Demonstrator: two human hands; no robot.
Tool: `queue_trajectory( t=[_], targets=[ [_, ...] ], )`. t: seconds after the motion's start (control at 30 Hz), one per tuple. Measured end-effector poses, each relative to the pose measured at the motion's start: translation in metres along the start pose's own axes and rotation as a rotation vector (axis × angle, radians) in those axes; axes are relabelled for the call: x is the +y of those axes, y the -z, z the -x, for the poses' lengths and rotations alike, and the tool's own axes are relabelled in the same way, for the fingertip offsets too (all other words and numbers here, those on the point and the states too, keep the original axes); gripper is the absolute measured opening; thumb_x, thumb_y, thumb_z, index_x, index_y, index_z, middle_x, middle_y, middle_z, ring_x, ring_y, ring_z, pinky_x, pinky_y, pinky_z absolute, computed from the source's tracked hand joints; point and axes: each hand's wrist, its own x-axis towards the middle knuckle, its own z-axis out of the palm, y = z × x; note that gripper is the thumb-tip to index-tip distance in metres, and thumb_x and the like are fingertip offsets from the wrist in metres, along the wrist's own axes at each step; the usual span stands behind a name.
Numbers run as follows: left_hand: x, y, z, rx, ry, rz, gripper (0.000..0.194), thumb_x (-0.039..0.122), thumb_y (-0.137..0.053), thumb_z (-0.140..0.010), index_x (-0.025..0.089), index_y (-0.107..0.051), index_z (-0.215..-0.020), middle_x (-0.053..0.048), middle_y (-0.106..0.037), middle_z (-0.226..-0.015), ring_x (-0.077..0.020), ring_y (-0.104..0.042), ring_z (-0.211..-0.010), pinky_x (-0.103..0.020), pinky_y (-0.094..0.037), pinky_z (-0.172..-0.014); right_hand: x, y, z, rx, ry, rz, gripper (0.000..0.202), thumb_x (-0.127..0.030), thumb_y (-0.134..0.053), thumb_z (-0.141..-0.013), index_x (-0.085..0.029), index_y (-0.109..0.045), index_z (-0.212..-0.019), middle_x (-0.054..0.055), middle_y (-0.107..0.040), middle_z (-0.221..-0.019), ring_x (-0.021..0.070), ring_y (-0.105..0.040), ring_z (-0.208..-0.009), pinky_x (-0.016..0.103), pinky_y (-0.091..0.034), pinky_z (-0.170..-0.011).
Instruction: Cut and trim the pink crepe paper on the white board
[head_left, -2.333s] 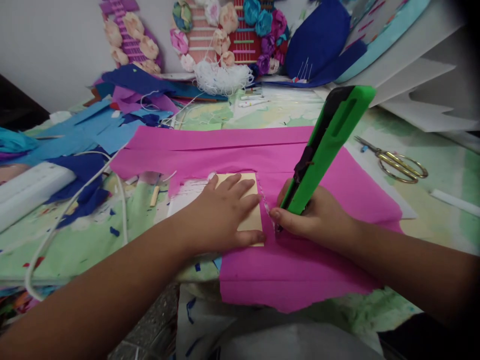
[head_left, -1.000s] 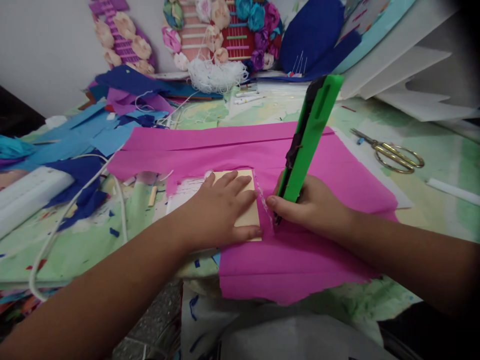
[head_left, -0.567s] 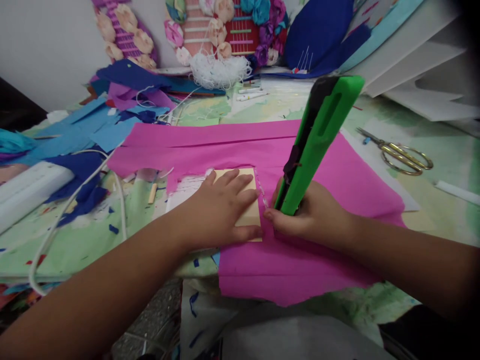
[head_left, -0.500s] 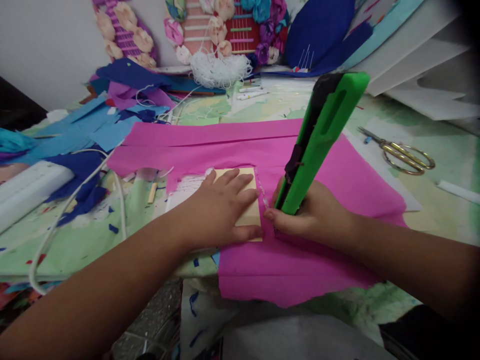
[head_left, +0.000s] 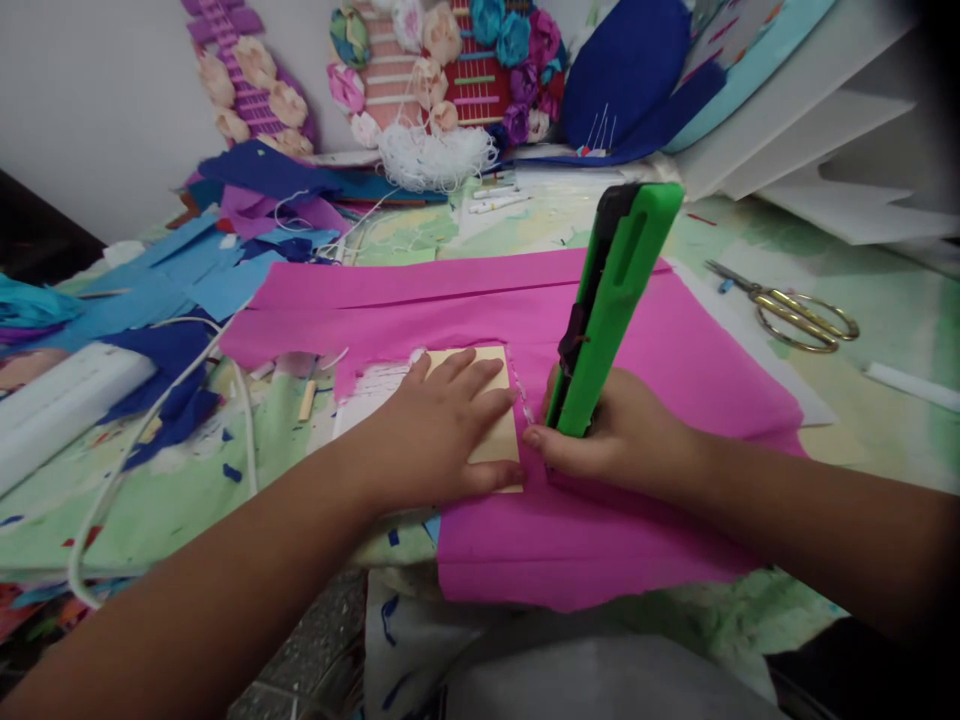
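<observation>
The right hand [head_left: 626, 430] is closed around the cutter [head_left: 611, 310], at the right of centre in the frame. The cutter's long axis is steep: its broad butt points up and slightly right, its lower end down and left towards the pink sheet [head_left: 600, 545]. The black edge faces left, the green body right. The blade tip is hidden at the grip; contact with the sheet cannot be confirmed.

The right thumb lies along the lower left side of the grip, pointing left. The right forearm enters from the lower right of the frame and runs left and slightly upward.

The left hand [head_left: 427, 430] is open and grips nothing. It lies palm down on the card [head_left: 495, 445], at the centre of the frame, fingers spread and directed up and right, thumb pointing right near the card's lower right corner. Its forearm rises from the lower left.

Just beside the card's right edge, a whitish broken line [head_left: 521, 388] runs down the sheet towards the right thumb. The sheet spreads above, right of and below the card.

Scissors [head_left: 795, 315] lie at the right, handles to the right. A power strip [head_left: 71, 405] lies at the left, yarn [head_left: 435, 155] at the upper centre.
</observation>
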Motion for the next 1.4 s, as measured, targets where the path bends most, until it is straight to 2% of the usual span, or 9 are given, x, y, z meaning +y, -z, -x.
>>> queue_trajectory(
  t=[0.23, 0.37, 0.57, 0.63, 0.73, 0.83, 0.93, 1.2, 1.4],
  targets=[
    [-0.002, -0.005, -0.001, 0.019, -0.013, 0.0, 0.06, 0.057, -0.044, -0.077, 0.017, -0.043, -0.122, -0.015, -0.031, -0.135, -0.0357, -0.025, -0.122, -0.056, -0.019, -0.095, 0.004, 0.0, 0.001, -0.001, 0.021, -0.034, 0.018, -0.035, -0.055, -0.071, -0.018, -0.053, -0.077, -0.005, -0.048, -0.055, 0.0063, -0.04, -0.047, 0.019, -0.032, -0.046],
    [-0.005, -0.011, -0.002, 0.064, -0.014, -0.005, 0.062, 0.057, -0.046, -0.076, 0.019, -0.042, -0.125, -0.013, -0.033, -0.135, -0.0346, -0.024, -0.123, -0.053, -0.017, -0.097, 0.001, 0.005, 0.0, 0.165, 0.072, 0.055, 0.018, -0.034, -0.054, -0.07, -0.017, -0.048, -0.067, -0.006, -0.044, -0.053, 0.0055, -0.037, -0.046, 0.019, -0.029, -0.044],
    [-0.012, -0.005, 0.003, 0.003, -0.022, 0.007, 0.059, 0.056, -0.047, -0.076, 0.022, -0.044, -0.125, -0.011, -0.029, -0.138, -0.033, -0.023, -0.125, -0.052, -0.017, -0.098, -0.004, 0.07, 0.004, 0.462, -0.233, 0.59, 0.034, -0.052, -0.044, -0.072, -0.018, -0.05, -0.07, -0.001, -0.049, -0.055, 0.0109, -0.043, -0.049, 0.023, -0.027, -0.044],
    [-0.012, -0.001, 0.004, 0.009, -0.021, 0.025, 0.051, 0.048, -0.049, -0.077, 0.024, -0.047, -0.122, -0.009, -0.033, -0.136, -0.031, -0.025, -0.124, -0.049, -0.019, -0.097, 0.005, 0.098, 0.007, 0.399, -0.464, 0.828, 0.038, -0.054, -0.041, -0.072, -0.02, -0.055, -0.079, 0.002, -0.056, -0.065, 0.0158, -0.05, -0.057, 0.025, -0.03, -0.047],
    [-0.005, 0.007, 0.002, 0.061, -0.006, 0.017, 0.038, 0.041, -0.05, -0.077, 0.024, -0.055, -0.111, -0.009, -0.045, -0.126, -0.0299, -0.035, -0.117, -0.047, -0.024, -0.094, 0.029, 0.125, 0.009, 0.152, -0.755, 0.955, 0.04, -0.053, -0.042, -0.07, -0.019, -0.059, -0.083, 0.007, -0.062, -0.075, 0.021, -0.056, -0.067, 0.029, -0.036, -0.052],
    [0.007, 0.013, -0.001, 0.091, 0.034, -0.027, 0.026, 0.038, -0.046, -0.081, 0.021, -0.061, -0.092, -0.009, -0.056, -0.099, -0.0253, -0.049, -0.095, -0.04, -0.035, -0.081, 0.053, 0.135, 0.011, 0.107, -0.798, 0.967, 0.045, -0.055, -0.043, -0.07, -0.017, -0.063, -0.082, 0.011, -0.063, -0.083, 0.025, -0.058, -0.076, 0.033, -0.04, -0.058],
    [0.013, 0.018, 0.001, 0.086, 0.089, -0.093, 0.025, 0.038, -0.044, -0.082, 0.02, -0.061, -0.087, -0.008, -0.055, -0.086, -0.0235, -0.05, -0.083, -0.035, -0.036, -0.072, 0.067, 0.142, 0.015, 0.112, -0.826, 0.978, 0.057, -0.061, -0.031, -0.075, -0.017, -0.063, -0.087, 0.013, -0.064, -0.083, 0.0255, -0.059, -0.078, 0.034, -0.041, -0.059],
    [0.006, 0.024, 0.021, -0.011, 0.275, -0.066, 0.027, 0.037, -0.042, -0.08, 0.02, -0.059, -0.094, -0.01, -0.054, -0.093, -0.0246, -0.05, -0.085, -0.037, -0.036, -0.074, 0.101, 0.183, 0.038, 0.18, -0.891, 1.012, 0.06, -0.061, -0.03, -0.076, -0.013, -0.059, -0.097, 0.019, -0.06, -0.094, 0.03, -0.057, -0.086, 0.034, -0.04, -0.063],
    [0.008, 0.023, 0.016, -0.027, 0.545, 0.069, 0.055, 0.053, -0.052, -0.069, 0.016, -0.052, -0.11, -0.017, -0.053, -0.102, -0.034, -0.048, -0.096, -0.042, -0.037, -0.075, 0.12, 0.183, 0.042, 0.13, -0.815, 0.99, 0.039, -0.044, -0.039, -0.078, -0.013, -0.062, -0.083, 0.018, -0.059, -0.087, 0.0283, -0.055, -0.088, 0.035, -0.039, -0.067]
  ],
)
